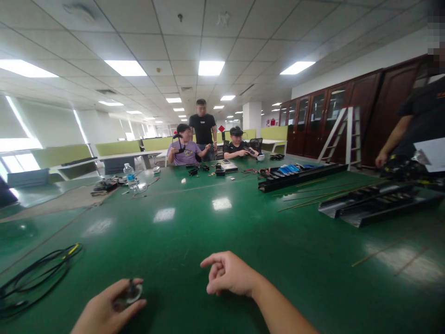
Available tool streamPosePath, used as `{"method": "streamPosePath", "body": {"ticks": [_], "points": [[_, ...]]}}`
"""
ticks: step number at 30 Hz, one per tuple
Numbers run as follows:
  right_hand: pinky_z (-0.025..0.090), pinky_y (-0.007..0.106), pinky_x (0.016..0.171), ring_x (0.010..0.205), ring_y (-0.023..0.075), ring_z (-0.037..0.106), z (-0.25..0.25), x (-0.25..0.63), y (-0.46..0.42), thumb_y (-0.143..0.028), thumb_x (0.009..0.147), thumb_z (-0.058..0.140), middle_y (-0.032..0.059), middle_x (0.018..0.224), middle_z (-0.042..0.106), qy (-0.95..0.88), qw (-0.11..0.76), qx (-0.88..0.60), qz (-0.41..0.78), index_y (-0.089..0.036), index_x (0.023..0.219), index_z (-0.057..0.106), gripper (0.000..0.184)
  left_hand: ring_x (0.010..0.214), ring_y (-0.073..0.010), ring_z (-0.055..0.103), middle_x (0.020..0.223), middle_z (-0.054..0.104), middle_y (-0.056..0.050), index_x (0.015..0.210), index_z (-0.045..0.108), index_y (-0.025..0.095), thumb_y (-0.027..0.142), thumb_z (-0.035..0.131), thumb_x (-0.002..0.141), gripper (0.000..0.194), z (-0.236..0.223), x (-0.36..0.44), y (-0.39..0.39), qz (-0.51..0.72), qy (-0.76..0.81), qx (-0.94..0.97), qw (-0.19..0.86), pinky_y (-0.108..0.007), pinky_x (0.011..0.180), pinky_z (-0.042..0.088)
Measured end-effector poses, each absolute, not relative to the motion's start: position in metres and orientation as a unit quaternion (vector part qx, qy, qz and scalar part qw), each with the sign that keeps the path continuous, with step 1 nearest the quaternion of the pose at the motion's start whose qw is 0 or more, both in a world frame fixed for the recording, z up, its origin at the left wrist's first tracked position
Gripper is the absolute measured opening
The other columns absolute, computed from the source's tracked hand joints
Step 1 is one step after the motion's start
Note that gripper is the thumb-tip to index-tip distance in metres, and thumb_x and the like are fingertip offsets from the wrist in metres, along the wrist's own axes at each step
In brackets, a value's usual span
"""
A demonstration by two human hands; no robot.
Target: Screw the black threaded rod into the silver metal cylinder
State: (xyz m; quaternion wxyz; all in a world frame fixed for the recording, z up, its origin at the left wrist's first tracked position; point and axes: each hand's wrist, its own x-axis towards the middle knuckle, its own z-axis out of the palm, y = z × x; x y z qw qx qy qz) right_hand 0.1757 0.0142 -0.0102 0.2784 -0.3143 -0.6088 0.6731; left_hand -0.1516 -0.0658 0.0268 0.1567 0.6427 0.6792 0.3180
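The left hand (104, 307) pinches a small round dark fitting (132, 292) between thumb and fingers, apparently to keep it raised off the green-topped table (181, 227). The right hand (227, 274) holds nothing, its fingers loosely curled above the table. A coil of black cable (38, 278) lies near the left hand, within easy reach, while black cable drag chains (301, 178) sit grouped farther off.
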Motion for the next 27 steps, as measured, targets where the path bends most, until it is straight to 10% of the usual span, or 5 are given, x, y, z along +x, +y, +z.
{"method": "streamPosePath", "body": {"ticks": [5,11,27], "points": [[0.045,0.02,0.058,0.063,0.0084,0.057,-0.016,0.177,0.026,-0.009,0.06,0.074,0.0015,0.09,0.064,-0.651,0.37,-0.385,0.539,-0.015,0.118,0.062,0.06,0.09,-0.0226,0.066,0.106,0.07,-0.003,0.123,0.059,0.022,0.033,0.071,0.074,0.052,0.026,-0.075,-0.022,0.325,0.585,0.705,0.234,-0.034,0.086,0.052],[0.048,0.023,0.064,0.08,0.013,0.059,-0.022,0.178,0.029,-0.006,0.059,0.071,0.0049,0.11,0.059,-0.711,0.385,-0.411,0.422,-0.022,0.129,0.051,0.074,0.084,-0.0213,0.064,0.096,0.07,-0.003,0.103,0.066,0.02,0.029,0.067,0.078,0.026,0.006,-0.039,-0.007,0.337,0.541,0.729,0.249,-0.033,0.078,0.05],[0.046,0.025,0.068,0.075,0.0155,0.061,-0.01,0.176,0.015,-0.014,0.065,0.073,0.0035,0.092,0.067,-0.775,0.311,-0.421,0.354,-0.018,0.106,0.068,0.042,0.1,-0.0215,0.061,0.111,0.066,-0.004,0.128,0.054,0.027,0.025,0.066,0.083,0.047,-0.006,-0.045,-0.018,0.339,0.493,0.758,0.259,-0.035,0.094,0.047]]}}
